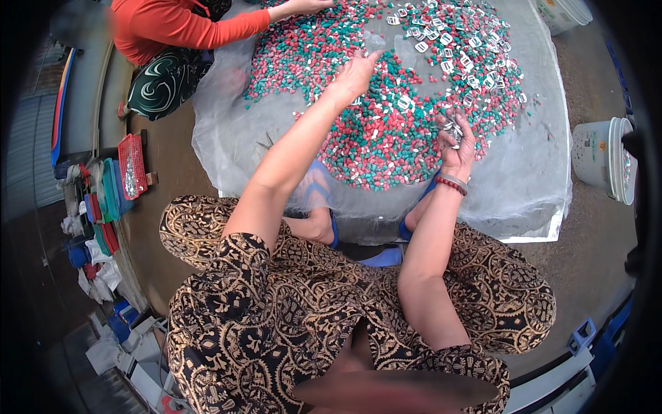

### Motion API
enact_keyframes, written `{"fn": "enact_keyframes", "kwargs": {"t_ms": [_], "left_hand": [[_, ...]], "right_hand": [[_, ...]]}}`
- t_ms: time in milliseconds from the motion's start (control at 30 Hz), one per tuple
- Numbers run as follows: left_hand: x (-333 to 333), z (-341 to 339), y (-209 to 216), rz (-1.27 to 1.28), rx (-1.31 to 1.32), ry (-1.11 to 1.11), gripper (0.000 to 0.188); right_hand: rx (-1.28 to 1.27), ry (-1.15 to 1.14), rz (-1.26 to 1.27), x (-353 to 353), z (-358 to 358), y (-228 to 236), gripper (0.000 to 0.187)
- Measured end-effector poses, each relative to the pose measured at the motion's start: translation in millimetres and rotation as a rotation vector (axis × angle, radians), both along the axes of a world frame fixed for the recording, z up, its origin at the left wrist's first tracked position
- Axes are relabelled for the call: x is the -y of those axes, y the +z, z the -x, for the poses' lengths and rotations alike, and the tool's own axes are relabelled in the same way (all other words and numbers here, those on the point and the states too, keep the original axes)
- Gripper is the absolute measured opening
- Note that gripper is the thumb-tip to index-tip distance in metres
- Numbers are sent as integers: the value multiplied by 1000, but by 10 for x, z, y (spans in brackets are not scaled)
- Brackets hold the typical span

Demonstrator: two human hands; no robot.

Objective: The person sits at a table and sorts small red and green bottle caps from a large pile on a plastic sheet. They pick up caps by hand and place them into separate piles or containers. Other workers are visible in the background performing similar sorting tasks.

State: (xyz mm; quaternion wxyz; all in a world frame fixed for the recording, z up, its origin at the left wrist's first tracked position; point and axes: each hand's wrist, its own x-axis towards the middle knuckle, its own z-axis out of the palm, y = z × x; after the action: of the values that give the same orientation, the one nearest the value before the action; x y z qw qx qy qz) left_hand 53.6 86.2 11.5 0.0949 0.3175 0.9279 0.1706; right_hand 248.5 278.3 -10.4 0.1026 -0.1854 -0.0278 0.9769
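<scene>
A wide spread of small red, green and white pebble-like pieces (376, 152) lies on a pale translucent sheet (241, 155). My left hand (355, 74) reaches over its middle, a finger and thumb stretched apart beside a whitish, bare-looking patch; I see nothing held in it. Palm up at the right of the spread, my right hand (457, 143) has its fingers curled round several small silvery metal pieces. Many flat silvery buckles (466, 62) with slots lie over the pebbles at the far right. One lone buckle (405, 103) rests between my hands.
Across the sheet at the far left, a person in an orange-red top (186, 27) reaches a hand into the pebbles. White buckets (594, 153) stand to the right. A red basket (129, 155) and stacked coloured crates (110, 190) are at the left. My blue-sandalled feet (321, 200) touch the sheet's near side.
</scene>
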Motion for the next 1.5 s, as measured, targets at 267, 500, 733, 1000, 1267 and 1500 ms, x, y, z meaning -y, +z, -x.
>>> {"fn": "enact_keyframes", "kwargs": {"t_ms": [267, 500, 733, 1000, 1267, 1500], "left_hand": [[-560, -95, -467, 57, 302, -86, 30], [-791, -313, -504, -231, 543, -10, 45], [-614, -201, -157, -613, 1040, 169, 34], [-621, -102, -368, -42, 621, 219, 46], [-816, -306, -745, 13, 325, 211, 29], [-10, 70, -29, -845, 1017, 231, 26]], "right_hand": [[102, -98, -50, -105, -55, -113, 19], [125, -126, -85, -166, -124, -152, 19], [146, -32, -149, -6, -24, -134, 27], [115, -78, -128, -116, -61, 8, 25], [198, -159, -161, -193, -87, -40, 23], [134, -167, -85, -204, -76, -123, 22]]}}
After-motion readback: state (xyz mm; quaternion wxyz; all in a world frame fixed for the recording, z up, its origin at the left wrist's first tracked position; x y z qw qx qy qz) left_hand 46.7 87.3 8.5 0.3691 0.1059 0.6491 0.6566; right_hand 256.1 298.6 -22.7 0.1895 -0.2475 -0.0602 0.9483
